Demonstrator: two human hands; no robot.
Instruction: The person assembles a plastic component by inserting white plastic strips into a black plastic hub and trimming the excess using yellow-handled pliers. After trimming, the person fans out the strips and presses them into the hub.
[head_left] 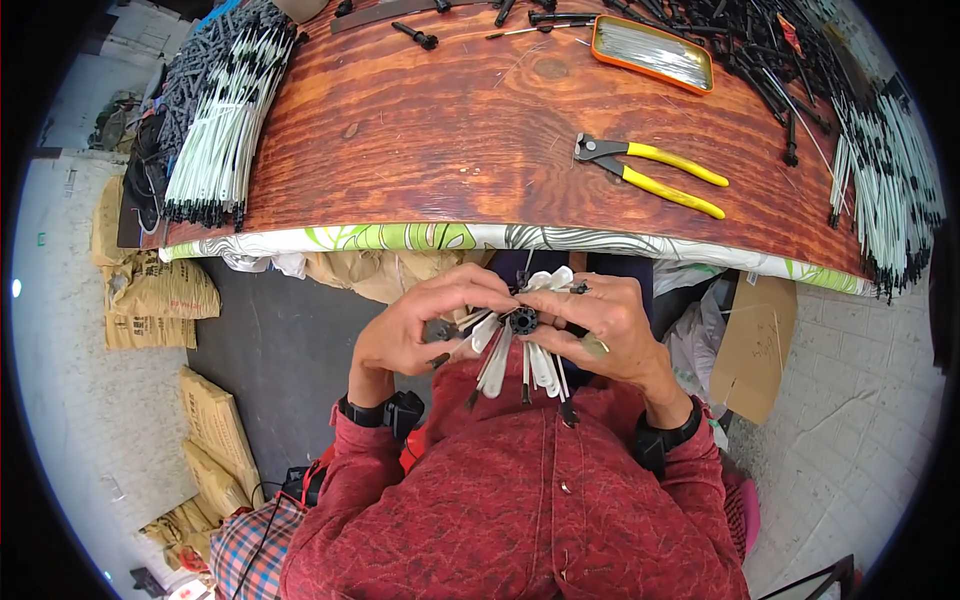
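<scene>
Red sleeves are reaching up from below. Both hands are meeting just under the wooden surface (440, 130) edge. Left hand (425, 325) fingers and right hand (610, 325) fingers are pinching one small black hub (523, 320), with many white flat strips fanning out from it. One yellow-handled pair of pliers (650, 172) and one orange tray (652, 53) are lying on top.

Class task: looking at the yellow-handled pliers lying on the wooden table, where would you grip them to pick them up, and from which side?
Probably by the two yellow handles, coming from the right. The pliers lie flat, dark jaws pointing left, handles slightly spread and clear of other parts.
</scene>
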